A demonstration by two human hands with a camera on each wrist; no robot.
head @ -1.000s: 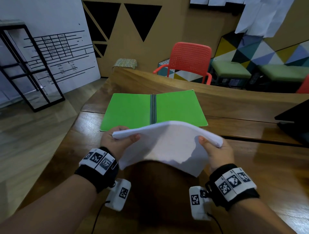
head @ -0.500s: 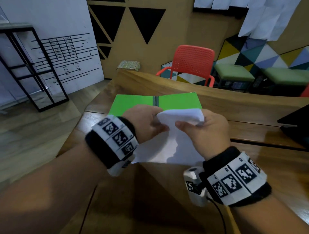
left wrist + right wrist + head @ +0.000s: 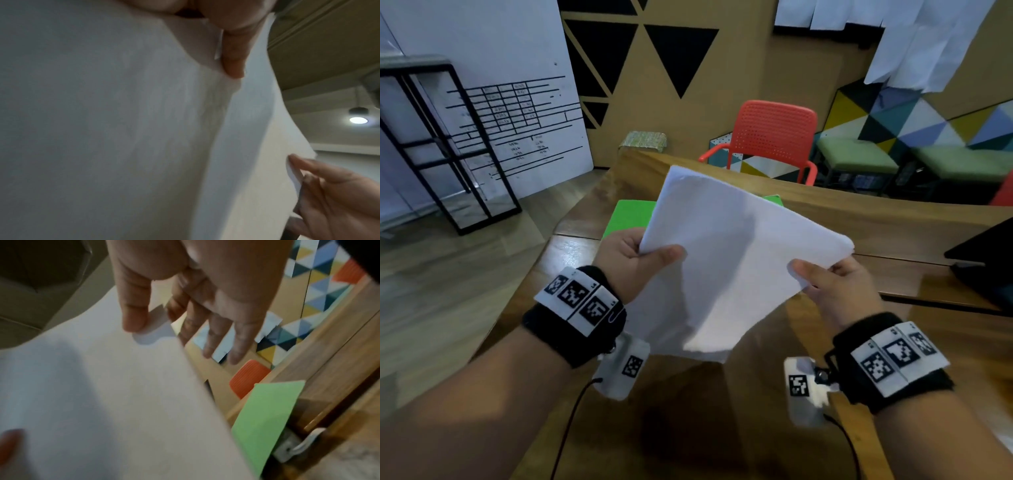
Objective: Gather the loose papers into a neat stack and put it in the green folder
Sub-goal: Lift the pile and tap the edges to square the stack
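Left grip: the left hand (image 3: 633, 260) pinches the stack of white papers (image 3: 726, 260) at its left edge, thumb on top.
Right grip: the right hand (image 3: 839, 291) pinches the stack's right corner, thumb over the top sheet and fingers beneath.
Papers: held in the air between the two grips, tilted, the far corner raised away from the person and the near corner hanging below both grips over the tabletop (image 3: 722, 411).
Green folder: lies on the tabletop beyond the grips, mostly hidden behind the papers; the head view shows only a strip by the left grip (image 3: 630, 216) and a tip past the stack's far edge.
Right wrist view: shows more of the folder, a green panel (image 3: 267, 415) below and right of the grip, and the outer fingers (image 3: 240, 337) straight and clear of the sheet edge.
Left wrist view: shows the papers' underside (image 3: 123, 129) filling the frame, the left thumb at the top, the right hand (image 3: 339, 194) at the lower right, and a lit ceiling lamp (image 3: 358, 120); no folder.
Beyond the tabletop: a red chair (image 3: 774, 137).
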